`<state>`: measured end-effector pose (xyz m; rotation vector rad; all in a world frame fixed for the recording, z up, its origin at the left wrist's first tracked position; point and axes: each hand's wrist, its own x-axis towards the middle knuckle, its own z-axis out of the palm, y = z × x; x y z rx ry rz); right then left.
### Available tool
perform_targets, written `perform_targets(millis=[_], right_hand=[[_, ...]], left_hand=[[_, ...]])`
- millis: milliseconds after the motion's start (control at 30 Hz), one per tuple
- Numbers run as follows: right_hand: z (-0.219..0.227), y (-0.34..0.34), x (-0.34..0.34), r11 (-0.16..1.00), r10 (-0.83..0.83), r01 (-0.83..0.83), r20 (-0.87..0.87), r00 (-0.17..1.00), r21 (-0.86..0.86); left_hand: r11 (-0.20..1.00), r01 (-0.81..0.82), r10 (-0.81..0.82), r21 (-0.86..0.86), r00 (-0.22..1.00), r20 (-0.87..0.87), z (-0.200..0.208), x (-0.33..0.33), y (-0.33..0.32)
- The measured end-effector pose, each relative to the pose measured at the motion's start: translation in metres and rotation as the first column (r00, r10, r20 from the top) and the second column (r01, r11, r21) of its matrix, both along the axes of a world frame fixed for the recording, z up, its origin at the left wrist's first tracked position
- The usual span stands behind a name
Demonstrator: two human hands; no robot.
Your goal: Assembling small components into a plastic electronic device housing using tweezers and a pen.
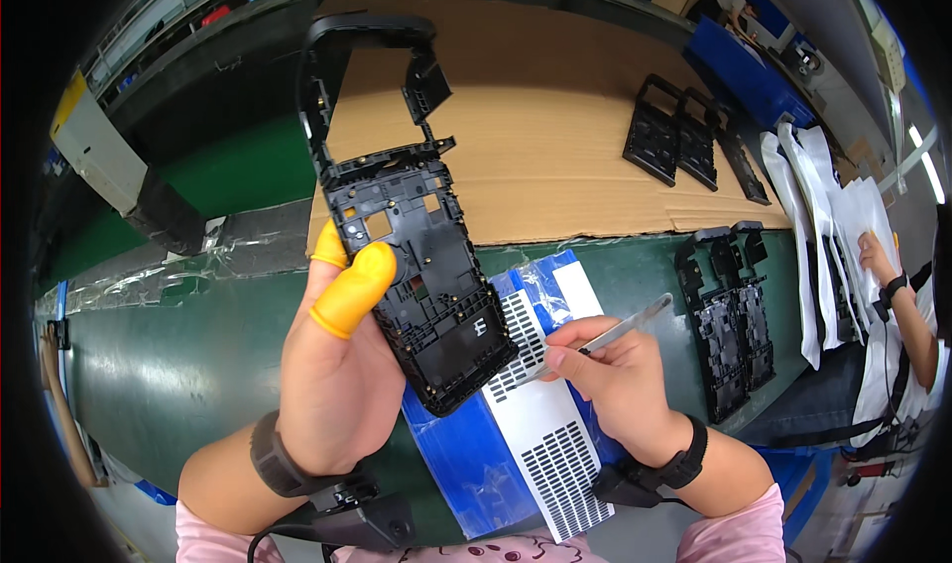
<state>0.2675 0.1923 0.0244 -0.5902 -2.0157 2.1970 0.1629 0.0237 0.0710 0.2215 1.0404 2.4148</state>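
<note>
My left hand (342, 365), with yellow finger cots on the thumb and a finger, grips a black plastic housing (426, 266) with an open loop-shaped frame at its top. The housing is tilted, its ribbed inner side facing up. Slim metal tweezers (635, 320) are pinched in my right hand (620, 375), their tip end near the housing's lower right edge. Below that hand lies a white sheet of small black stickers (560, 474). The sheet rests on a blue, taped-over board or box (461, 474); part of it is hidden by the housing.
More black housings (729, 335) lie on the green tabletop (198, 365) at the right, and others (674, 132) on the brown cardboard (535, 97) at the back. White bags (808, 236) stand at the right edge. Another person's arm (907, 315) reaches in there.
</note>
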Motion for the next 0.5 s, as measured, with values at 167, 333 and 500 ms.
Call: perform_targets(millis=[167, 333, 500], right_hand=[[0.036, 0.019, -0.010, 0.997, -0.078, 0.073, -0.165, 0.983, -0.036], [0.071, 0.020, -0.028, 0.964, -0.155, 0.230, -0.421, 0.894, 0.134], [0.053, -0.003, -0.019, 0.995, -0.053, 0.084, -0.418, 0.907, 0.054]], left_hand=[[0.993, 0.049, -0.054, -0.109, 0.997, -0.046, -0.008, -0.007, 0.008], [0.990, 0.115, -0.112, -0.078, 0.993, 0.031, -0.010, -0.006, 0.011], [0.989, 0.147, -0.143, -0.024, 0.980, 0.141, 0.000, 0.011, 0.007]])
